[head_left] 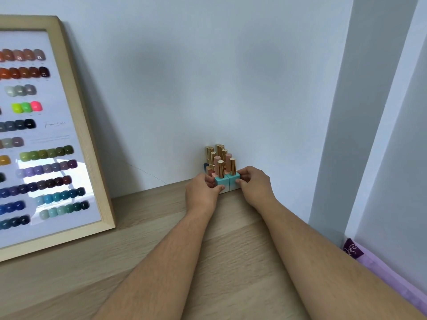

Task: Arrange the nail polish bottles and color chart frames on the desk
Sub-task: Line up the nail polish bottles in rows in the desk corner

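Several square nail polish bottles (221, 166) with gold and pink caps stand packed together against the wall at the back of the wooden desk (143, 262). The two front bottles are teal. My left hand (202, 192) grips the left teal bottle (221, 183), thumb on its front. My right hand (253, 184) grips the right teal bottle (233, 182) from its right side. A color chart frame (57, 144) with rows of colored nail swatches leans on the wall at the left.
The white wall runs close behind the bottles. A grey panel (342, 125) rises at the right, where the desk ends. Purple fabric (388, 276) lies beyond the desk's right edge. Bare desk surface stretches between the frame and my arms.
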